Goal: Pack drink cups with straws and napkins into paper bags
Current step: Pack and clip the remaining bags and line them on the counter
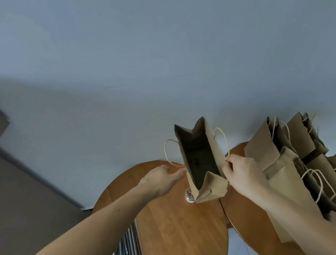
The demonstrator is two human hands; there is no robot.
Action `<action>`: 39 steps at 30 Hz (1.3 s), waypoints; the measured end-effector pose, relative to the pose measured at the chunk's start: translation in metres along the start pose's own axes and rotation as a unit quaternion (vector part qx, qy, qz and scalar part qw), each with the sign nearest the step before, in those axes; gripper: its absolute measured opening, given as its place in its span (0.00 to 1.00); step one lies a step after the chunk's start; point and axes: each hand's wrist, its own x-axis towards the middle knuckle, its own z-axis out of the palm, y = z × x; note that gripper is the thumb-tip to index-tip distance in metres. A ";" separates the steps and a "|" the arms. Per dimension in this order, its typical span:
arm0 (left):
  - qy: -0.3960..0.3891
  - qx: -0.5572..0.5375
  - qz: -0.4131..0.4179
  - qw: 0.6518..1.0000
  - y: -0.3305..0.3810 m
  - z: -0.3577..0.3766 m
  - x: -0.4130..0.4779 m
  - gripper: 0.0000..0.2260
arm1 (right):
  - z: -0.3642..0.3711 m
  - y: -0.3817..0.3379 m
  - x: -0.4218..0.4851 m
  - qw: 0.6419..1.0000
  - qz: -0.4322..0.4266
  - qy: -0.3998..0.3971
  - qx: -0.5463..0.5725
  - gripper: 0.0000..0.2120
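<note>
While both hands flank it, paper bag [201, 161]: upright, mouth open, over the gap between left round table [164, 223] and right round table [248, 223]; resting or lifted, cannot tell.
Left hand [161, 181]: fingertips at bag's left rim by the handle root; pinch or mere touch, cannot tell.
Right hand [242, 173]: fingers curled, pinching right cord handle [227, 143].
Bag stack [271, 152]: on right round table, just beside right hand.
Wrapped straws [128, 244]: on left round table, near edge.

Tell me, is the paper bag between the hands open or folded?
Open: the paper bag has its mouth spread, interior visible, left hand and right hand at its sides.
</note>
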 end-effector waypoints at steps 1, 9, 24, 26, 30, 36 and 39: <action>-0.010 -0.025 0.001 1.000 -0.009 0.000 -0.005 0.39 | 0.008 -0.011 -0.007 1.000 -0.006 -0.002 0.002 0.10; -0.016 -0.077 -0.069 0.995 -0.099 0.030 -0.037 0.24 | 0.081 -0.069 -0.062 0.993 -0.020 -0.103 0.048 0.11; -0.046 -0.035 -0.123 0.991 -0.151 0.084 -0.072 0.15 | 0.144 -0.069 -0.100 0.977 0.015 -0.211 -0.005 0.09; -0.039 -0.017 -0.127 0.991 -0.144 0.084 -0.070 0.13 | 0.150 -0.070 -0.096 0.977 0.014 -0.213 -0.008 0.10; -0.001 0.070 -0.149 0.986 -0.132 0.080 -0.068 0.07 | 0.154 -0.064 -0.096 0.975 0.017 -0.222 -0.027 0.08; 0.021 0.065 -0.178 0.982 -0.149 0.074 -0.074 0.06 | 0.147 -0.051 -0.105 0.967 0.049 -0.245 -0.043 0.11; -0.015 0.027 -0.126 0.992 -0.149 0.082 -0.074 0.10 | 0.145 -0.057 -0.106 0.963 0.042 -0.264 -0.021 0.13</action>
